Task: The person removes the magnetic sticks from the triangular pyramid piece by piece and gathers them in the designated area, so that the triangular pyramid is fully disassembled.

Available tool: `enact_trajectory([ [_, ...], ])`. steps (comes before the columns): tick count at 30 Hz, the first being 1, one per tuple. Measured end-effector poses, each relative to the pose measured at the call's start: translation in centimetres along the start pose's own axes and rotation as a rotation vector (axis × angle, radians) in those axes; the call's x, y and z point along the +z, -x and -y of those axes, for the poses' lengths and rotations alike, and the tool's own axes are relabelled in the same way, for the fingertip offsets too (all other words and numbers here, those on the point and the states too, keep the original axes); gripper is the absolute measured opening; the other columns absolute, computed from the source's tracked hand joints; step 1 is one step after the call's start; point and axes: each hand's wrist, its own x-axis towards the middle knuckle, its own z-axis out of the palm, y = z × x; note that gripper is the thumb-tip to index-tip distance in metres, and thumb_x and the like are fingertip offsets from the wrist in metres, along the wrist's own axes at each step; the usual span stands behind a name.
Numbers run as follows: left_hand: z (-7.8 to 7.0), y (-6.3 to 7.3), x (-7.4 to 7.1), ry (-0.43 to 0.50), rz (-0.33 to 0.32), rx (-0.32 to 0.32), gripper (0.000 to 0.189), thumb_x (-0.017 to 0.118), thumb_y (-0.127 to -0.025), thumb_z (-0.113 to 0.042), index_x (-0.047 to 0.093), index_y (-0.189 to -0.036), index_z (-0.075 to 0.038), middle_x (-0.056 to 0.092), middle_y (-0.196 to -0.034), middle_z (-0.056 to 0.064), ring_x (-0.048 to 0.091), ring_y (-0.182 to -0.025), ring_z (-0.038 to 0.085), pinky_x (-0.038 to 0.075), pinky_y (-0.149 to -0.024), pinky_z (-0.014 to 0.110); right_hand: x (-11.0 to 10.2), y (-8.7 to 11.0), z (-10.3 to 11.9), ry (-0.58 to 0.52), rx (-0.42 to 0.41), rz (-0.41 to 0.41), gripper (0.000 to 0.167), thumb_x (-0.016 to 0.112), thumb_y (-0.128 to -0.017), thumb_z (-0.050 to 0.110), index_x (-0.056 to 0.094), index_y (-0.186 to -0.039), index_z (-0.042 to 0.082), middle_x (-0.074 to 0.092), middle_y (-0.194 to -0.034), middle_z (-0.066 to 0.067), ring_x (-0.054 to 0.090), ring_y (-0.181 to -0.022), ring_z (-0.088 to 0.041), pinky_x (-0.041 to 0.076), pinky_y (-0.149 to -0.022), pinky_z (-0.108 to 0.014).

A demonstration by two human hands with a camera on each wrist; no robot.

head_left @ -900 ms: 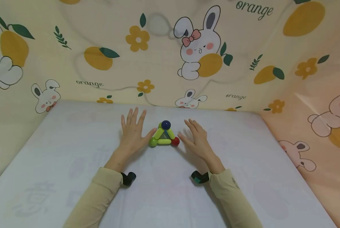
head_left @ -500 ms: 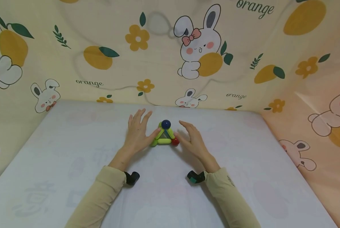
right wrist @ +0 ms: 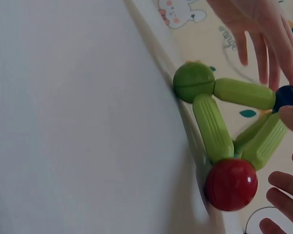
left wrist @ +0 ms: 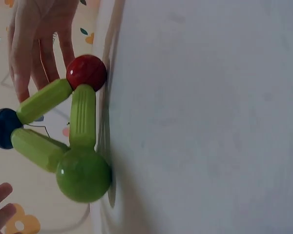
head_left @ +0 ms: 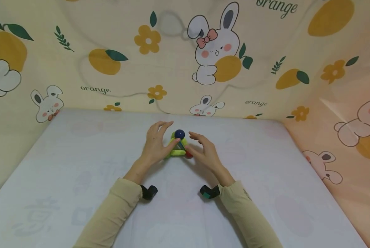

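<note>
A toy frame of lime-green rods (head_left: 178, 152) and coloured balls stands on the white-covered table. Its dark blue ball (head_left: 180, 134) is at the top. At the base are a green ball (left wrist: 83, 174) and a red ball (right wrist: 232, 185). My left hand (head_left: 155, 146) is at its left side, thumb in front of the frame, fingers spread and gently bent. On the other side, my right hand (head_left: 206, 153) has its thumb by the red ball, partly hiding it in the head view. Whether either thumb touches the frame is unclear. Neither hand grips it.
The table (head_left: 172, 213) has a white cover. Patterned cloth walls (head_left: 116, 31) with rabbits and oranges rise behind it and at both sides. A small black wrist camera (head_left: 149, 193) sits on the left wrist, another (head_left: 209, 192) on the right.
Both hands have moved inward toward the frame, the left one rightward and the right one leftward. Their fingers are bent more. The frame itself stays in place on the table.
</note>
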Motion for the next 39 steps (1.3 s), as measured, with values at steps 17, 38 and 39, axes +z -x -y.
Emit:
enact_trajectory([
  [17,-0.6,-0.5,1.1,0.171,0.074,-0.035,0.046,0.066,-0.091,-0.020,0.055,-0.133,-0.006,0.060,-0.125,0.016,0.048,-0.122,0.033,0.035,-0.105,0.049,1.2,-0.4,0.4,-0.179,0.169,0.008,0.037,0.070,-0.088,0.019,0.063,-0.122,0.003,0.064,-0.120,-0.017,0.059,-0.112,-0.033,0.047,-0.096,-0.050],
  [38,-0.7,-0.4,1.0,0.280,0.134,-0.048,0.040,0.062,-0.093,-0.011,0.054,-0.130,-0.001,0.059,-0.127,0.020,0.062,-0.112,0.034,0.052,-0.091,0.040,1.6,-0.5,0.6,-0.089,0.183,-0.046,0.028,0.072,-0.086,0.015,0.070,-0.112,0.003,0.071,-0.106,-0.015,0.064,-0.107,-0.031,0.049,-0.095,-0.047],
  [39,-0.7,-0.4,1.0,0.279,0.137,-0.051,0.040,0.062,-0.093,-0.011,0.053,-0.130,-0.001,0.059,-0.128,0.020,0.062,-0.112,0.034,0.052,-0.090,0.040,1.6,-0.5,0.6,-0.092,0.189,-0.049,0.029,0.072,-0.085,0.014,0.070,-0.112,0.003,0.071,-0.105,-0.015,0.064,-0.107,-0.031,0.049,-0.095,-0.047],
])
